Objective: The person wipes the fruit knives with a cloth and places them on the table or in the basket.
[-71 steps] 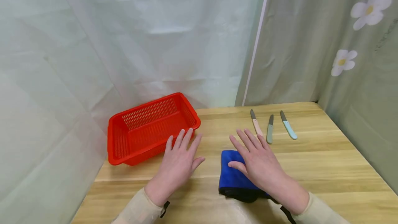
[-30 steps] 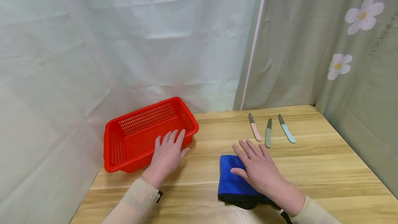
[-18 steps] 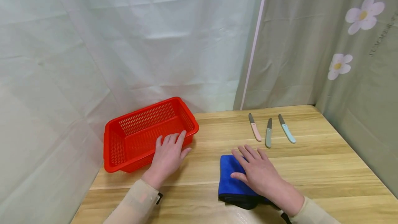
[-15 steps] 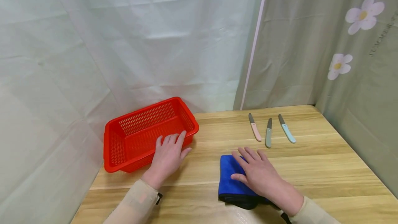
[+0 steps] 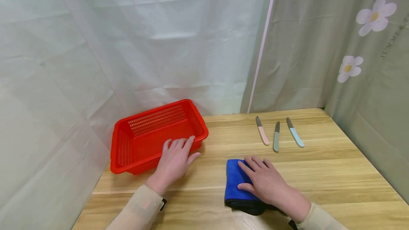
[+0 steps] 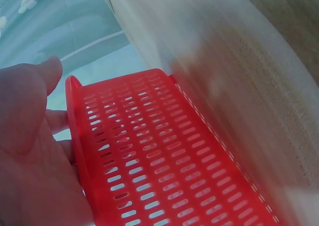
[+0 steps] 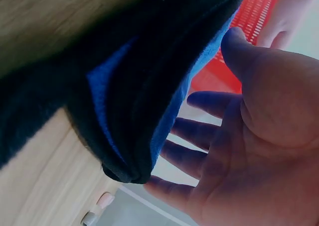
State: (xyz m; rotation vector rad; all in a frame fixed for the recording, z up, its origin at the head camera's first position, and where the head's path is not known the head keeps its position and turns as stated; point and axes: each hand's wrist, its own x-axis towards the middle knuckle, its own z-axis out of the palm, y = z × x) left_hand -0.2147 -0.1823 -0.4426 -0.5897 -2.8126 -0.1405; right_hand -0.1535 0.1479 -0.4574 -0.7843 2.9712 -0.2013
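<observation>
Red plastic basket: a rectangular, slotted-wall tray (image 5: 138, 166) standing upright at the far left of the table, set at a slant, nothing visible inside.
Left hand: (image 5: 175, 160) fingers bent over the basket's near rim, thumb held away on the outside; a loose hook rather than a full clamp.
Blue cloth: a folded, soft-looking piece with black edging (image 5: 234, 176), lying right of the basket and well apart from it.
Right hand: (image 5: 266, 184) above the cloth, fingers apart and nearly straight, gripping nothing; whether the fingertips press down or just hover, I cannot tell.
Rim risk: with the thumb off the wall, a pull could slip from the fingers, or an uneven tug could swing or tip the basket.
Cloth risk: if the right palm drags sideways, the folds may slide apart.
Small knives: pink-handled (image 5: 263, 135), grey-green-handled (image 5: 276, 143) and pale-blue-handled (image 5: 297, 137), lying beyond the cloth, blades pointing away from the person.
Blade risk: a careless forward sweep of the right hand could knock the handles.
Wood-grain table: (image 5: 335, 173) pale surface under everything.
Pale fabric curtain: (image 5: 191, 45) hanging behind; the basket could snag it if shoved back.
</observation>
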